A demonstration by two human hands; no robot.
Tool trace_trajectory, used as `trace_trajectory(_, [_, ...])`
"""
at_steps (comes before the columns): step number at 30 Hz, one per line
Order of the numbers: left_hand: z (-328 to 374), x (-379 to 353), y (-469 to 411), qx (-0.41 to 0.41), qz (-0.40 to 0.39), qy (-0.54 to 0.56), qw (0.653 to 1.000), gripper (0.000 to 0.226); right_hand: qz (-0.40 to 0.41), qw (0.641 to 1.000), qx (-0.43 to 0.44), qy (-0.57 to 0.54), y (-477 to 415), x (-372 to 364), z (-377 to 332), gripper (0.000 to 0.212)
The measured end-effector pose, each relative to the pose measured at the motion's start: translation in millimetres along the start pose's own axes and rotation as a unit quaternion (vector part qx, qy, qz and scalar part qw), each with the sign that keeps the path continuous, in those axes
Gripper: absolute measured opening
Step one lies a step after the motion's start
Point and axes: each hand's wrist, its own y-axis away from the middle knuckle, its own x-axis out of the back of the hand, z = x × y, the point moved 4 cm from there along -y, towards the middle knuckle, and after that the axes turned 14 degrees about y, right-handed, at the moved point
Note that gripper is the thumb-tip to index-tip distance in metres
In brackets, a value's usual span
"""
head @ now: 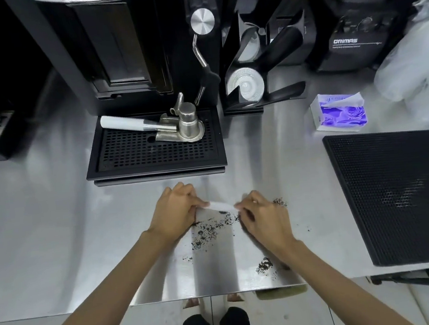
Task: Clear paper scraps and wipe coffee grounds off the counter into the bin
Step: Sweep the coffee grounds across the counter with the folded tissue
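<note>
With our left hand (176,212) and right hand (263,217) each pinching an end of the scrap (222,206) in their fingers just above the grounds (210,228) on the tabletop (82,230), we risk dragging it through them and scattering grit toward the front edge, no bin being in sight.

Bare stainless steel worktop (42,235) open at left, black perforated drip tray (155,167) blocking the rear centre, black textured rubber mat (404,194) bounding the right, passable lane between them
</note>
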Motion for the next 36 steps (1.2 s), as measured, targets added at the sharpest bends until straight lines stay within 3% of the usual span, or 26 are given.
trace_trajectory(4, [-2.2, 2.7, 16.0, 0.006, -0.025, -0.005, 1.0, 0.033, -0.06, 0.998, -0.003, -0.007, 14.1, -1.7, -8.3, 0.017])
trace_trajectory(12, [32.0, -9.1, -21.6, 0.024, 0.007, 0.049, 0.999, 0.034, -0.058, 0.995, -0.079, 0.033, -35.7, 19.1, 46.0, 0.018])
trace_trajectory(18, [62.2, -35.5, -53.3, 0.015, -0.034, 0.027, 0.999, 0.042, -0.057, 0.99, -0.125, 0.033, -40.8, 13.1, 81.4, 0.017])
trace_trajectory(23, [55.8, -38.2, -47.1, -0.014, -0.084, 0.013, 0.996, 0.045, -0.036, 0.989, -0.14, 0.023, -19.0, 3.7, 70.9, 0.017])
trace_trajectory(30, [19.1, -17.1, -4.1, -0.029, -0.118, -0.004, 0.993, 0.044, -0.045, 0.995, -0.085, 0.005, 25.5, -2.7, 13.7, 0.016])
trace_trajectory(36, [29.4, -13.3, -15.0, -0.045, -0.085, 0.042, 0.994, 0.042, -0.031, 0.984, -0.166, -0.053, 11.6, 15.7, 38.2, 0.015])
